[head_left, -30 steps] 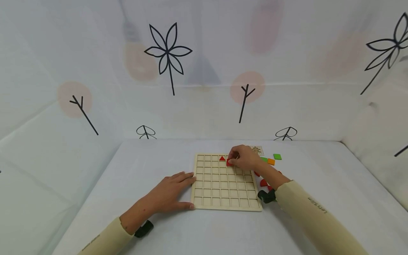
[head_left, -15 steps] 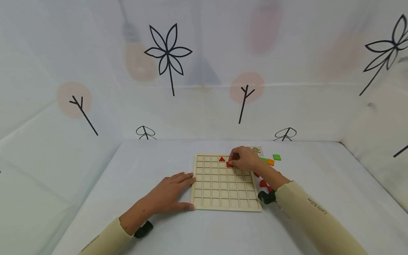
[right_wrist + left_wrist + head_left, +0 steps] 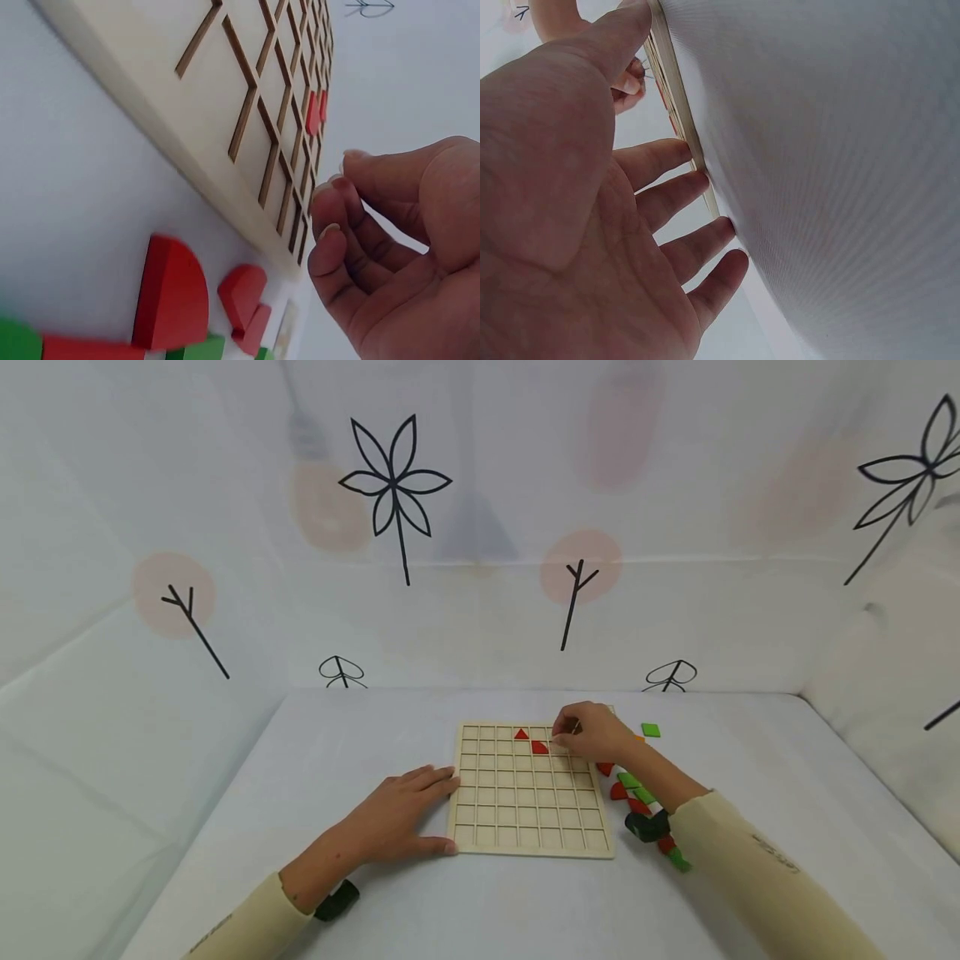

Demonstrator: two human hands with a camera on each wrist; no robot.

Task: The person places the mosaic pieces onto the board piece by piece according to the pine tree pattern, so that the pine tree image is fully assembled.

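Against a white patterned backdrop (image 3: 480, 635), we are seeing a left hand (image 3: 397, 814), lower left, touching a gridded board (image 3: 534, 852), lower centre, with extended fingers. A red triangle (image 3: 522, 734) and red rounded tile (image 3: 539, 747) are sitting placed. Beside them, a right hand (image 3: 594, 731) is hovering, bent fingers apparently released; lower right, red pieces (image 3: 618, 791) and green pieces (image 3: 627, 781) are lying unplaced.

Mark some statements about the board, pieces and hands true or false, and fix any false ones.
1. The red triangle lies on the board. True.
2. The green square lies off the board. True.
3. The left hand grips the green square. False: it holds no piece and touches the board's edge.
4. The red triangle and the rounded red piece share one compartment. False: they lie in separate compartments.
5. No piece shows in the right hand. True.
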